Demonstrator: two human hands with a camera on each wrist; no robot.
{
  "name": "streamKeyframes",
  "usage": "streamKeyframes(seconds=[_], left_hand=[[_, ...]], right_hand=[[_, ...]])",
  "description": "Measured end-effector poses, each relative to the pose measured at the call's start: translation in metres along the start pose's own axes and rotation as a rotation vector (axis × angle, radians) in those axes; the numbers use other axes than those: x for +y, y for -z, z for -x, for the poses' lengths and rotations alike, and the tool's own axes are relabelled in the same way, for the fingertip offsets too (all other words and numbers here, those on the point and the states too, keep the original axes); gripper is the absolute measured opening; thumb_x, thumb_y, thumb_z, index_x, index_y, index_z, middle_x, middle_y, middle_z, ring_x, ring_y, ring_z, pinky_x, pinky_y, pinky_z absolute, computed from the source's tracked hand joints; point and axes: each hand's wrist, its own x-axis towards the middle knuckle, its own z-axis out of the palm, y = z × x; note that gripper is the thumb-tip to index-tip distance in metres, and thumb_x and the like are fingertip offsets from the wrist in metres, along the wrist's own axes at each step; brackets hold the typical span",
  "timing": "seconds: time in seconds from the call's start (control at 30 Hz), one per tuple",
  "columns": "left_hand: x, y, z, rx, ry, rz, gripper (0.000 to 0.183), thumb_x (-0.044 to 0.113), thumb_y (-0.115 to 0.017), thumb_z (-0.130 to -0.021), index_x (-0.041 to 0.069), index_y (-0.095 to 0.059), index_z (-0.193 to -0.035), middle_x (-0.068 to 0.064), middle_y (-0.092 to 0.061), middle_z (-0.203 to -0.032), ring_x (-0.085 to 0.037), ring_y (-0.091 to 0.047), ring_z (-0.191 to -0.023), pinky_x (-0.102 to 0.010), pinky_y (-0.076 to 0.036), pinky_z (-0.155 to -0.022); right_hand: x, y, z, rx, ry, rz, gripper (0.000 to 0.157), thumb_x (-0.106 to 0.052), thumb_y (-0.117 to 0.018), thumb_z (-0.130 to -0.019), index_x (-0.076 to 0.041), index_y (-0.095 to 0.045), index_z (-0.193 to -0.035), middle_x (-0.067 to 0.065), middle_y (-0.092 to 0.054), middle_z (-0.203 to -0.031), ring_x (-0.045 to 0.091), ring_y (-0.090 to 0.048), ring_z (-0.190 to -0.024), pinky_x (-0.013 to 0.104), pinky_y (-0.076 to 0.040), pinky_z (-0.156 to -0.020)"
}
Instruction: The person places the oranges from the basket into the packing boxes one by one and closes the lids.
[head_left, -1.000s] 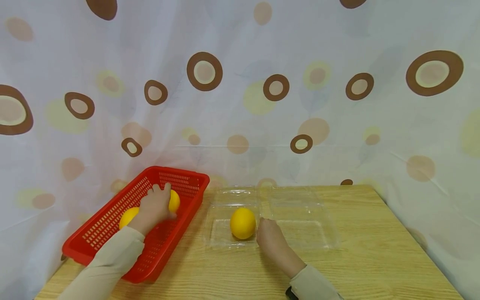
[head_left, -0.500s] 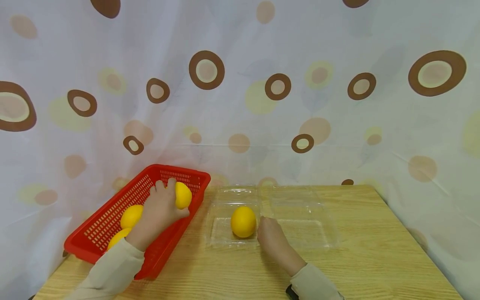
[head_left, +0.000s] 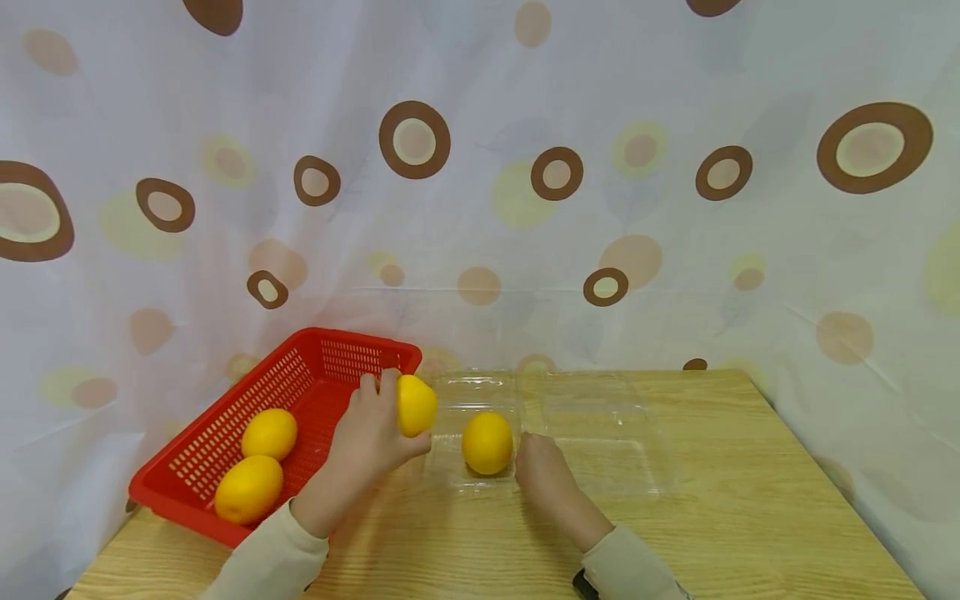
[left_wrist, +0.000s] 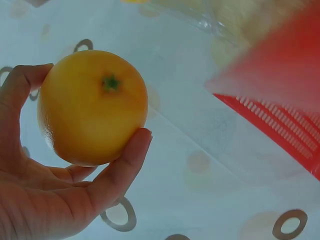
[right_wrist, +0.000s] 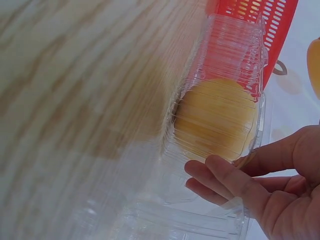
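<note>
My left hand (head_left: 366, 437) holds an orange (head_left: 417, 407) between thumb and fingers, in the air just past the right rim of the red basket (head_left: 161, 500). In the left wrist view, the green stem end of this orange (left_wrist: 92, 110) shows. A second orange (head_left: 487, 443) sits in the left of two clear plastic boxes (head_left: 450, 477), whose lids lie folded back. At the near inner edge of that box is my right hand (head_left: 551, 483); in the right wrist view its thumb and fingers (right_wrist: 227, 177) pinch the clear wall beside the orange (right_wrist: 215, 117).
Two more oranges (head_left: 249, 489) lie in the near left part of the basket. The other clear box (head_left: 607, 467) stands right of my right hand. A patterned curtain (head_left: 480, 167) hangs behind the wooden table (head_left: 750, 517).
My left hand has lifted the orange out of the red basket and carried it right, over the rim toward the left clear box. The right hand has stayed in place.
</note>
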Motion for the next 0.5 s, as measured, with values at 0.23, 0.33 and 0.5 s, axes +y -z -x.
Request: streamKeyframes(seconds=[0.23, 0.33, 0.5], left_hand=[[0.005, -0.026, 0.002, -0.014, -0.007, 0.049, 0.072, 0.028, -0.082, -0.063, 0.003, -0.043, -0.119, -0.014, -0.044, -0.093, -0.027, -0.050, -0.072, -0.035, -0.049, -0.056], [0.003, -0.037, 0.000, -0.030, -0.010, 0.055, 0.072, 0.028, -0.082, -0.064, 0.004, -0.045, -0.120, -0.016, -0.044, -0.093, -0.026, -0.050, -0.071, -0.035, -0.049, -0.055], [-0.001, -0.052, -0.005, -0.067, 0.018, 0.075, 0.078, 0.029, -0.083, -0.064, 0.001, -0.044, -0.126, -0.019, -0.046, -0.094, -0.028, -0.051, -0.070, -0.038, -0.050, -0.058]], right_hand=[[0.001, -0.001, 0.001, 0.012, 0.011, 0.002, 0.022, 0.017, -0.051, -0.079, 0.000, -0.049, -0.065, 0.002, -0.042, -0.056, 0.012, -0.037, -0.050, 0.027, -0.037, -0.042], [0.001, -0.001, 0.001, 0.011, 0.001, -0.006, 0.023, 0.017, -0.051, -0.078, -0.002, -0.048, -0.064, 0.001, -0.040, -0.056, 0.012, -0.036, -0.050, 0.026, -0.036, -0.042], [0.000, 0.000, 0.001, -0.007, -0.019, -0.033, 0.025, 0.017, -0.050, -0.080, -0.002, -0.047, -0.064, -0.001, -0.037, -0.056, 0.011, -0.034, -0.048, 0.022, -0.031, -0.040]])
